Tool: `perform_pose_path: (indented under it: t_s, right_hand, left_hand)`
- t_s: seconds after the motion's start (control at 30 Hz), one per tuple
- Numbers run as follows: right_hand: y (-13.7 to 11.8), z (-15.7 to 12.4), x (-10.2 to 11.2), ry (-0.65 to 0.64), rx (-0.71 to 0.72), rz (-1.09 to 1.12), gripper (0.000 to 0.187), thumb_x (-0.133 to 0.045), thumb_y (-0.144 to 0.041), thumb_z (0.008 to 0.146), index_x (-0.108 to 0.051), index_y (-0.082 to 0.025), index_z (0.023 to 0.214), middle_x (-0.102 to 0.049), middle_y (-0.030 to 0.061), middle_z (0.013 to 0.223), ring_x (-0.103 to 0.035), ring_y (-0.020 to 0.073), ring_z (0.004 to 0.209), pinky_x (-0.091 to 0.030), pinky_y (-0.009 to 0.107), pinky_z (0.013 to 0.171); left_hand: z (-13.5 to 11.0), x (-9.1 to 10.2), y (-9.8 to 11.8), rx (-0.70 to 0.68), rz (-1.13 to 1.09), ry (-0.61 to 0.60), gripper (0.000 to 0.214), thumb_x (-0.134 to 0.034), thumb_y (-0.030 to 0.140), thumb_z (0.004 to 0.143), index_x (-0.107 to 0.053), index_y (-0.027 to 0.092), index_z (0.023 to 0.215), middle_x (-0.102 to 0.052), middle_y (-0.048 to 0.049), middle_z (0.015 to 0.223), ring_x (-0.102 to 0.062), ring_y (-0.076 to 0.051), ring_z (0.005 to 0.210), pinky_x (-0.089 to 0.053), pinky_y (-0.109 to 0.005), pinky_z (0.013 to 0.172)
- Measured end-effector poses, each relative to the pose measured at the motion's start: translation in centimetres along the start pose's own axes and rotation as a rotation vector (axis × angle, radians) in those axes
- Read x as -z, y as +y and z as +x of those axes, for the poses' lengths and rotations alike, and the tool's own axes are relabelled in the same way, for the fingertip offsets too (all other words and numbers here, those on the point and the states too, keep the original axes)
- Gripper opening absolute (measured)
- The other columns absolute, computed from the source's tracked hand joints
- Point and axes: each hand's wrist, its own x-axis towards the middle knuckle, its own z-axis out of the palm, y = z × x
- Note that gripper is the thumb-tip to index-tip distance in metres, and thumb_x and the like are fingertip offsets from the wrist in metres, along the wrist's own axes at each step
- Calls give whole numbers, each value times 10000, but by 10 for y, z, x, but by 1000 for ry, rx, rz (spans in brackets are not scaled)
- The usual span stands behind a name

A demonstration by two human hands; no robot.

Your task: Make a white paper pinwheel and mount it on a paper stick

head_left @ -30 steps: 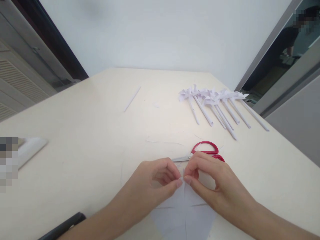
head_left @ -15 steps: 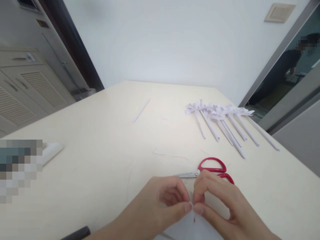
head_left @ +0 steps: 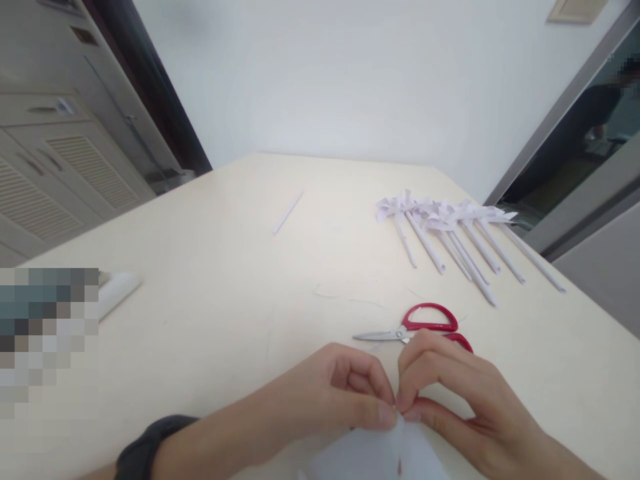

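My left hand pinches the top of a piece of white paper between thumb and fingers. Close against it, the fingertips of my right hand are pressed together on the same paper. A small reddish-brown mark shows on the sheet below the fingers. The exact fold at the fingertips is hidden. Just beyond my hands lie scissors with red handles, blades pointing left; my right hand covers part of one handle.
Several white paper pinwheels on rolled paper sticks lie at the table's right. A thin paper stick rests farther back. Thin offcuts are scattered beyond the scissors. At left lies a white object beside a blurred patch. A person sits beyond the right-hand opening.
The view has shifted slightly. Both hands stay pinched together on the paper, a little farther right in the picture. More of the sheet and the black band on my left wrist now show.
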Motion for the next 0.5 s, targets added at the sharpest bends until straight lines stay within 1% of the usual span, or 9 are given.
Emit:
perform_pose_path:
  t_s: [0.1,0.17,0.23,0.3,0.37,0.5]
  right_hand:
    - [1,-3,2,-29,-7,9,138,-588,-56,870,-618,-189,893,-584,9,874,-560,91,815,-470,188,734]
    - [1,-3,3,-36,0,17,143,-578,-49,876,-623,-182,901,-574,14,886,-554,92,822,-469,193,739]
    - [2,-3,4,-38,13,16,140,-571,-45,878,-624,-173,898,-566,21,894,-552,92,814,-472,195,733]
    - [1,-2,4,-47,20,10,149,-563,-38,879,-620,-174,904,-560,22,899,-553,91,805,-477,194,722]
    - [1,-2,5,-63,21,-3,163,-554,-35,879,-613,-184,906,-555,20,900,-553,93,796,-483,196,705]
    - [0,-2,6,-92,29,-67,178,-519,-56,897,-603,-212,901,-556,19,882,-546,107,763,-488,216,659]
  left_hand:
    - [1,1,2,29,57,10,254,-768,356,706,-616,153,720,-647,-3,708,-561,-118,668,-386,-228,647]
    - [0,0,3,21,70,46,239,-753,344,729,-616,149,719,-642,2,698,-559,-109,661,-383,-219,644]
    - [-1,0,5,54,41,15,224,-734,342,754,-616,152,740,-677,-16,724,-596,-123,671,-419,-235,660]
    - [-2,-2,7,94,-5,-12,212,-728,338,765,-616,158,760,-699,-22,724,-615,-121,644,-448,-239,647]
    - [-3,-4,9,122,-42,-17,198,-727,329,769,-617,165,769,-695,-6,687,-615,-106,600,-462,-225,624]
    - [-3,-7,10,125,-60,2,208,-752,325,739,-612,171,743,-683,12,680,-625,-99,595,-474,-208,609]
